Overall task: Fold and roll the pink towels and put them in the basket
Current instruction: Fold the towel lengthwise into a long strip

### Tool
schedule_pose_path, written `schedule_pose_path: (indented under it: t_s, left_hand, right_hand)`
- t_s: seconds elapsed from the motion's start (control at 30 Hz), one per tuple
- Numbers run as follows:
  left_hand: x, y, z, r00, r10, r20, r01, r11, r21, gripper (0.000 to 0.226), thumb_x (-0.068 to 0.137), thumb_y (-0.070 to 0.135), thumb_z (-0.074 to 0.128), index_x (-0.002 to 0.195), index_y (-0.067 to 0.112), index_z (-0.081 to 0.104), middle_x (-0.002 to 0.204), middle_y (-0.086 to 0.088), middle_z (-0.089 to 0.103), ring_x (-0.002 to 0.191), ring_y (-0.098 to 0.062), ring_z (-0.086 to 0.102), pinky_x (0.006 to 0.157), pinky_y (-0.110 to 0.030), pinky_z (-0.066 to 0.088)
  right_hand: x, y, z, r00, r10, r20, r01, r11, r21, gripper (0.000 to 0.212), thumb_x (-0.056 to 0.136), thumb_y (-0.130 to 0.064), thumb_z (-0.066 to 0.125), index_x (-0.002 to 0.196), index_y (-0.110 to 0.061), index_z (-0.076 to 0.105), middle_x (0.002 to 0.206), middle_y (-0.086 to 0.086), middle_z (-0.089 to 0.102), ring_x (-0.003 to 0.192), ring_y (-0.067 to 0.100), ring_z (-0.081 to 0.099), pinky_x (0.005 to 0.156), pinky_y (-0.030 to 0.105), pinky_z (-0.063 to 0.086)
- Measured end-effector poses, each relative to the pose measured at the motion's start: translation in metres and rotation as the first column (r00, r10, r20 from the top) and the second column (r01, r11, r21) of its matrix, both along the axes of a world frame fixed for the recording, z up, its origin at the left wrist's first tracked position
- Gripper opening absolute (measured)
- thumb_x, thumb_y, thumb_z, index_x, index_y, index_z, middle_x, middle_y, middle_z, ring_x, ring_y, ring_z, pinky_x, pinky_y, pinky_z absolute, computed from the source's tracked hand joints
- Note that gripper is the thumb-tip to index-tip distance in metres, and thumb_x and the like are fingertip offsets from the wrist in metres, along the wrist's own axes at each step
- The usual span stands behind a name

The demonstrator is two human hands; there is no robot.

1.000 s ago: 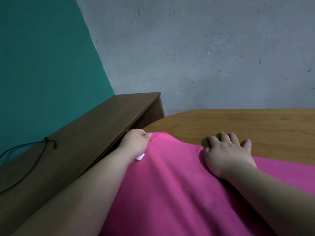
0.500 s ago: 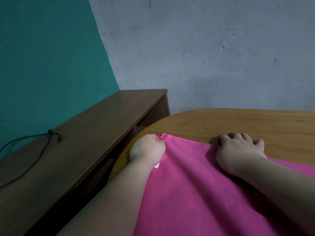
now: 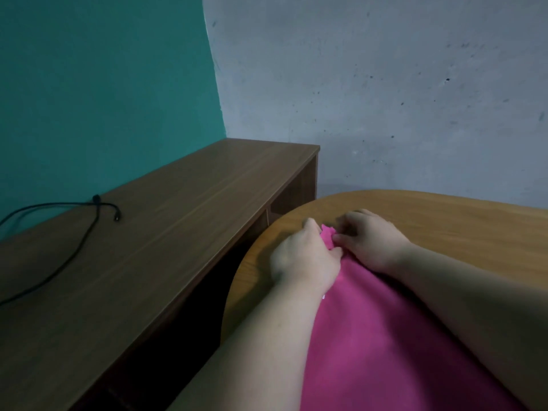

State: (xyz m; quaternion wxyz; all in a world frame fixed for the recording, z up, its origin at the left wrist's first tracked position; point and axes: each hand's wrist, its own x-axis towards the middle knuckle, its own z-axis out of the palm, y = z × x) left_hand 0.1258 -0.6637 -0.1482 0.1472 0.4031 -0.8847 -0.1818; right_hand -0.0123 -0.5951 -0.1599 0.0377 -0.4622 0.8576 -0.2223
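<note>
Towel (image 3: 385, 336) lies on the table (image 3: 444, 221); I see my left hand (image 3: 302, 262) and right hand (image 3: 373, 241) pinching its far corner. Folding looks barely begun; rolling and the basket remain.

The pink towel (image 3: 370, 336) runs off the bottom edge (its right part hidden under the right forearm (image 3: 474, 307)).

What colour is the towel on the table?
The towel is plain bright pink, with no pattern; the head view shows it.
</note>
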Motion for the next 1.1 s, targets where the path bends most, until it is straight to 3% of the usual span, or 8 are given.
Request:
schedule_pose_path:
  t_s: [0.13,0.27,0.37,0.47,0.67,0.87,1.0,1.1]
  left_hand:
    - [0.012,0.000,0.008,0.995,-0.022,-0.096,0.041,0.980,0.194,0.024,0.091,0.037,0.054,0.113,0.031,0.045,0.112,0.005,0.064,0.094,-0.021,0.057,0.071,-0.032,0.040]
    - [0.033,0.000,0.011,0.979,-0.108,-0.171,0.166,0.913,0.373,0.040,0.087,0.025,0.059,0.125,0.035,0.049,0.123,0.011,0.061,0.108,-0.018,0.060,0.088,-0.033,0.051]
    - [0.055,0.007,0.012,0.975,-0.155,-0.156,0.194,0.942,0.273,0.041,0.092,0.021,0.060,0.129,0.034,0.052,0.126,0.013,0.061,0.113,-0.015,0.059,0.095,-0.034,0.051]
    - [0.079,0.019,0.009,0.988,-0.103,-0.115,0.119,0.982,0.145,0.037,0.092,0.025,0.062,0.126,0.037,0.052,0.117,0.014,0.060,0.110,-0.015,0.058,0.093,-0.038,0.052]
    - [0.129,0.057,0.007,0.991,0.105,-0.077,-0.091,0.982,0.168,0.056,0.092,0.045,0.065,0.143,0.034,0.044,0.130,0.015,0.053,0.125,-0.012,0.048,0.105,-0.040,0.046]
    - [0.169,0.072,-0.005,0.976,0.214,-0.034,-0.205,0.964,0.167,0.056,0.093,0.062,0.047,0.142,0.034,0.048,0.146,0.017,0.039,0.137,-0.012,0.030,0.112,-0.044,0.036]
    - [0.180,0.073,-0.011,0.982,0.163,-0.098,-0.137,0.964,0.230,0.052,0.091,0.063,0.047,0.136,0.038,0.054,0.148,0.023,0.034,0.137,-0.008,0.028,0.114,-0.047,0.035]
    - [0.178,0.066,-0.001,0.981,0.124,-0.148,-0.084,0.963,0.255,0.053,0.089,0.066,0.048,0.136,0.042,0.053,0.147,0.023,0.037,0.140,-0.008,0.026,0.114,-0.049,0.034]
  right_hand:
    - [0.001,0.001,-0.003,0.999,-0.002,-0.045,-0.001,0.998,-0.063,0.007,0.092,-0.034,0.062,0.091,-0.036,0.055,0.104,-0.004,0.058,0.106,0.022,0.057,0.098,0.043,0.046]
    - [0.004,0.003,-0.004,0.993,0.045,-0.105,-0.057,0.992,-0.113,0.004,0.091,-0.028,0.065,0.095,-0.028,0.064,0.110,0.000,0.061,0.110,0.026,0.055,0.098,0.041,0.045]
    - [0.006,0.003,-0.005,0.988,0.068,-0.138,-0.078,0.995,-0.065,0.020,0.090,-0.042,0.066,0.104,-0.027,0.067,0.115,-0.002,0.061,0.115,0.023,0.052,0.102,0.041,0.043]
    - [0.006,0.002,0.000,0.989,0.106,-0.103,-0.109,0.994,-0.019,0.022,0.088,-0.056,0.063,0.087,-0.035,0.056,0.114,-0.005,0.059,0.116,0.019,0.049,0.104,0.041,0.042]
    - [0.017,0.014,0.011,0.991,0.097,-0.091,-0.104,0.991,-0.080,0.021,0.094,-0.043,0.065,0.079,-0.039,0.050,0.099,-0.007,0.055,0.107,0.021,0.050,0.097,0.040,0.044]
    - [0.023,0.002,0.028,0.990,0.116,0.075,-0.099,0.974,-0.202,0.011,0.097,-0.027,0.065,0.097,-0.017,0.070,0.093,0.000,0.069,0.088,0.019,0.063,0.076,0.025,0.041]
    - [0.020,0.010,0.039,0.966,0.130,0.223,-0.069,0.962,-0.264,0.008,0.094,-0.020,0.071,0.091,-0.015,0.076,0.079,0.000,0.072,0.059,0.006,0.058,0.059,0.020,0.046]
    - [0.018,0.017,0.048,0.904,0.162,0.396,-0.022,0.942,-0.336,0.009,0.091,-0.010,0.072,0.083,-0.013,0.076,0.070,0.000,0.068,0.053,0.007,0.056,0.052,0.017,0.047]
